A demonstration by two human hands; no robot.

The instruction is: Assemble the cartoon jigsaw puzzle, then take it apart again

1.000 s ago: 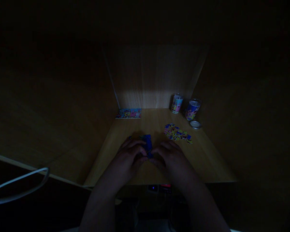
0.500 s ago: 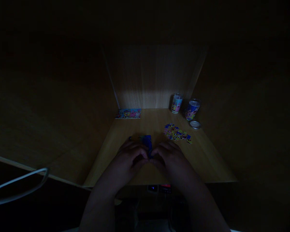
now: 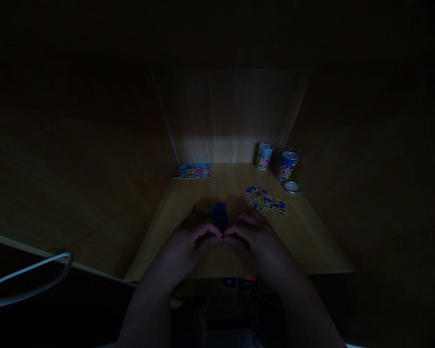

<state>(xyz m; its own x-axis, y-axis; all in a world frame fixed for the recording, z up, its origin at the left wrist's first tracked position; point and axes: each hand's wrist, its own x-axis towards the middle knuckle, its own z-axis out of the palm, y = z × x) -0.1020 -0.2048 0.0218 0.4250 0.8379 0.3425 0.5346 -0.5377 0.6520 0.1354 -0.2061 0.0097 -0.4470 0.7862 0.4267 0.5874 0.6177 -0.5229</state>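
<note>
My left hand (image 3: 194, 236) and my right hand (image 3: 248, 234) meet at the near right corner of a partly assembled jigsaw puzzle (image 3: 217, 212), dark blue with some orange and green. Both hands are closed, thumb against fingers, their fingertips touching each other. Whatever lies between the fingertips is too dark and small to make out. My left hand covers the puzzle's near left part. Just beyond my right hand is a spread of loose jigsaw pieces (image 3: 264, 199) in yellow, pink and blue.
At the back left lies a flat cartoon picture (image 3: 191, 171). Two cartoon-printed cans, a light blue one (image 3: 264, 157) and a dark blue one (image 3: 287, 165), stand at the back right near a round lid (image 3: 292, 187). Wooden panels enclose the tabletop (image 3: 297, 241). A white cable (image 3: 29, 267) loops at left.
My left hand has drawn slightly back toward me and left, uncovering more of the puzzle's upper part. My fingertips have come closer together at its corner.
</note>
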